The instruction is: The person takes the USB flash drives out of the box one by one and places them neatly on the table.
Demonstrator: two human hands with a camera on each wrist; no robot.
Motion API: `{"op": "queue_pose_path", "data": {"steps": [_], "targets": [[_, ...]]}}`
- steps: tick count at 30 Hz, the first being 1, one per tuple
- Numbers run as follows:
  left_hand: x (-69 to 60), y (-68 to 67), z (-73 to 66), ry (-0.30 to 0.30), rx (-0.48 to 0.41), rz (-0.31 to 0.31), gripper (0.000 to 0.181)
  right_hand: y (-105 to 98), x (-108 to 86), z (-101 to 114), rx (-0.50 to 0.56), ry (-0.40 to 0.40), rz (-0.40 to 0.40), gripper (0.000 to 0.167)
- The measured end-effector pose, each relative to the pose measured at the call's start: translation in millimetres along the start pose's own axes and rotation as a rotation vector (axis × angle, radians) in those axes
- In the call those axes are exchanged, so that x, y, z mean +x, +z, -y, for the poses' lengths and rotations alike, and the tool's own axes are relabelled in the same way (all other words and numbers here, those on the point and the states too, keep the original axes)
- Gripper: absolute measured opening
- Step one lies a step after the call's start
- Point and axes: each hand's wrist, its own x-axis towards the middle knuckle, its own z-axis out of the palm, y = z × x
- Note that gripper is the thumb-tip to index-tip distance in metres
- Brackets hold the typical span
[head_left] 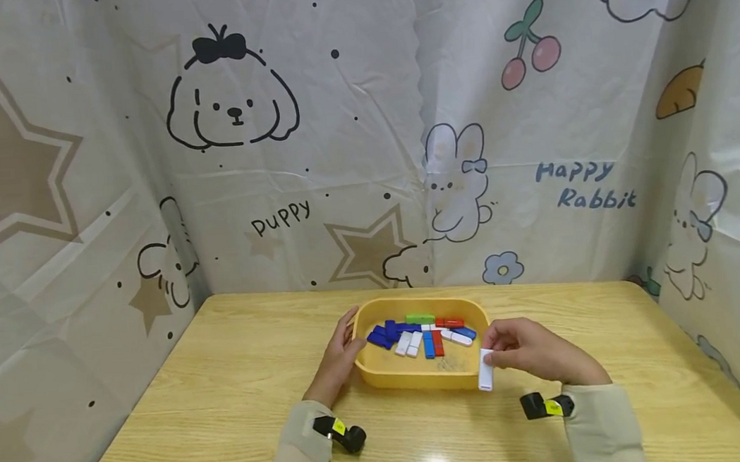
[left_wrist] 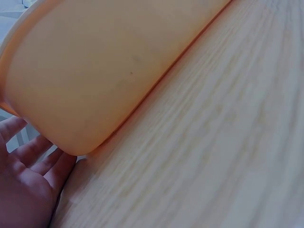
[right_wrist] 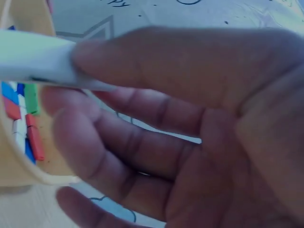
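the head view shows both hands at once: the right hand (head_left: 536, 348) pinches a white stick (head_left: 485, 372) between thumb and forefinger, at the near right corner of a yellow tray (head_left: 411, 381), while the left hand (head_left: 334, 357) grips the tray's left end, thumb at the rim. only that view takes in the whole pile of coloured sticks (head_left: 437, 343) inside, blue, white, red and green. the left wrist view shows the tray's outer wall and the left fingers set apart against its end, thumb out of sight; the right wrist view reveals the right palm and its other fingers loosely bent below the pinch. the tray sits on a pale wood-grained table (head_left: 239, 380), a light reflected near its front; cartoon-printed curtains (head_left: 342, 190) surround it.
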Motion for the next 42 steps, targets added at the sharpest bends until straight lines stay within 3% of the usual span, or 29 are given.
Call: {"op": "queue_pose_path", "data": {"steps": [7, 12, 18, 26, 37, 42], "targets": [[-10.9, 0.6, -25.7, -0.029, -0.007, 0.03, 0.063, 11, -0.9, -2, 0.009, 0.048, 0.14, 0.008], [-15.0, 2.0, -34.0, -0.027, 0.014, 0.025, 0.063, 24, -1.8, -3, 0.029, 0.116, 0.191, 0.006], [-14.4, 2.0, -32.8, -0.021, 0.021, 0.025, 0.063, 31, 2.0, -8, 0.008, 0.116, 0.238, 0.006], [-13.5, 1.8, -32.0, 0.017, 0.006, 0.013, 0.064, 30, 7.4, -12, -0.073, 0.117, 0.165, 0.007], [-10.3, 0.3, -29.0, -0.013, 0.034, -0.002, 0.06, 40, 10.2, -26, 0.006, 0.207, 0.265, 0.007], [-0.1, 0.4, -9.3, 0.003, -0.013, -0.029, 0.058, 44, 11.7, -34, 0.08, 0.252, 0.27, 0.006]]}}
